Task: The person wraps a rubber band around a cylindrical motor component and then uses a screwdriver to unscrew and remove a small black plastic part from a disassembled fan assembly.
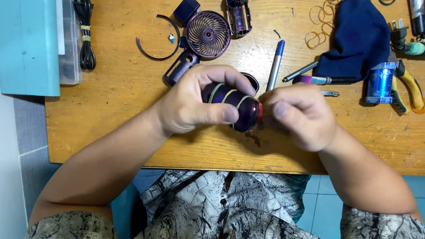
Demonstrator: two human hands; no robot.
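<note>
— Gripping is done by the left hand (193, 103), which is wrapped closed around a dark purple cylinder (231, 103) ringed with rubber bands; why is it held sideways above the table (121, 127)?

— So that its right-hand end is turned toward the right hand (301, 116), it would seem. That hand's fingertips are pinched shut at the red rim of the cylinder; whether anything small is held between them cannot be told.

— Where is the cylinder kept?

— It is held clear of the wood, near the middle of the front edge, close to the body, where both forearms can be braced.

— And the loose parts?

— They are pushed back toward the far edge, within reach yet out of the way: a round purple fan grille (208, 34) with its handle, a thin dark ring (152, 54) beside it, and a blue pen (276, 64) just behind the hands.

— Toward the right edge?

— A dark blue cloth (357, 40) is laid there, with spare rubber bands (321, 17) next to it, a blue capacitor-like can (380, 82) and yellow-handled pliers (409, 89). A pale blue box (24, 36) is set at the left edge, overhanging it, beside a coiled black cord (85, 28).
</note>
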